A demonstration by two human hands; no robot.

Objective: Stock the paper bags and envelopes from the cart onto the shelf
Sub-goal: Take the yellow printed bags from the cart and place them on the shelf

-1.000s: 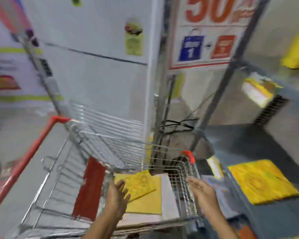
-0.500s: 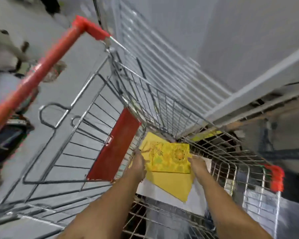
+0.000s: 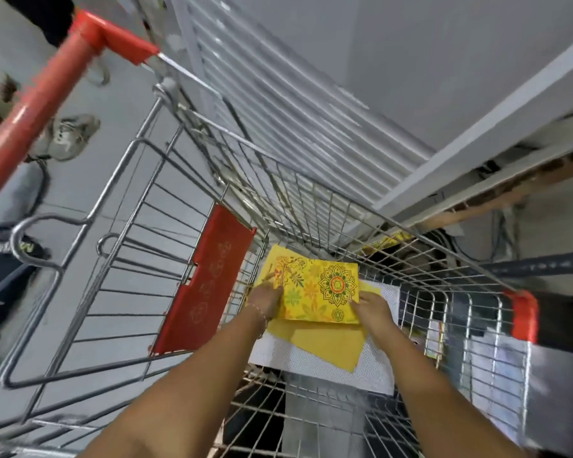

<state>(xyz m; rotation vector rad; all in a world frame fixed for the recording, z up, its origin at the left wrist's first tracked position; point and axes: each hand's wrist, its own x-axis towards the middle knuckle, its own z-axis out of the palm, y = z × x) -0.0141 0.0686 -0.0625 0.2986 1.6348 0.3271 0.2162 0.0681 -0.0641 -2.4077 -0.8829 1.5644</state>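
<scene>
Head view: both hands grasp the patterned yellow envelope (image 3: 315,294) inside the cart (image 3: 311,200).
Left hand (image 3: 267,300) and right hand (image 3: 371,312) pinch its near corners; directly beneath the grip lie plain yellow envelopes (image 3: 325,345) on a white sheet (image 3: 374,371). Best to lift it level, so the lower ones stay put.

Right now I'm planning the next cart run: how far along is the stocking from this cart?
Nothing visible shows stocked items; the shelf is out of view. In hand: the left hand and right hand grip the patterned yellow envelopes inside the cart. Left: the plain yellow envelope and white sheets beneath remain in the basket.
</scene>
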